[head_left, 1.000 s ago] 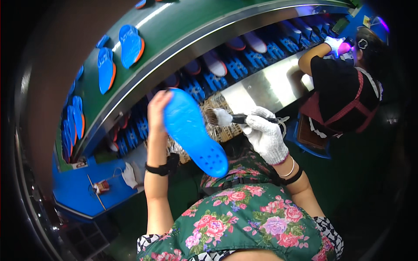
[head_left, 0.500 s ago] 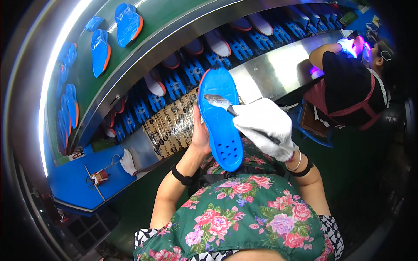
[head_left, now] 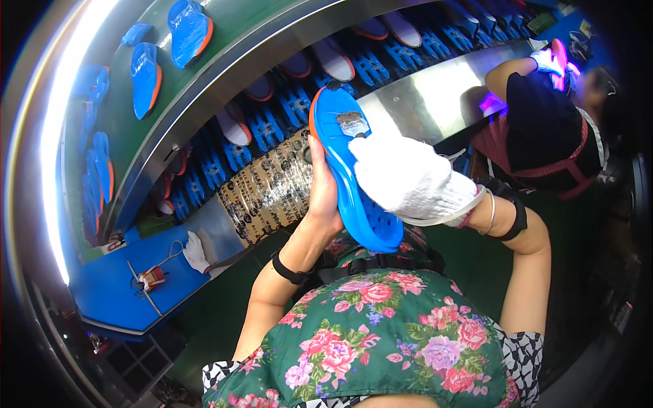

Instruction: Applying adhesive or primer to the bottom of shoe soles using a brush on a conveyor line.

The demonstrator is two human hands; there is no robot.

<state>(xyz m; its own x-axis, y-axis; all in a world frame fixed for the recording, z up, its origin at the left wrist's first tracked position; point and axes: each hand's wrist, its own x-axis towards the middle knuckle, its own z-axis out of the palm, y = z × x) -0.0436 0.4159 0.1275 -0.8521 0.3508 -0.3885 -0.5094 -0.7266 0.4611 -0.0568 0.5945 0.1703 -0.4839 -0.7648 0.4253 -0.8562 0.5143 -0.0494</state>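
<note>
A blue shoe sole with an orange rim is tilted in front of my chest, its far end pointing away from me. My bare left hand grips it along the left edge, thumb up against the side. White-gloved, my right hand is closed round a flat brush. The brush's wet-looking bristles rest on the upper part of the sole, and the glove hides most of its handle. Part of the perforated near end shows below the glove.
Blue soles lie on the green upper belt at left. Beneath the metal ledge, shoe uppers and blue racks line up. A blue side table bears a white glove and a small red container. At right sits a co-worker.
The sole has tilted, its near end swinging right and its orange side turning more into view. My right hand has moved nearer over it, with the brush farther up the sole.
</note>
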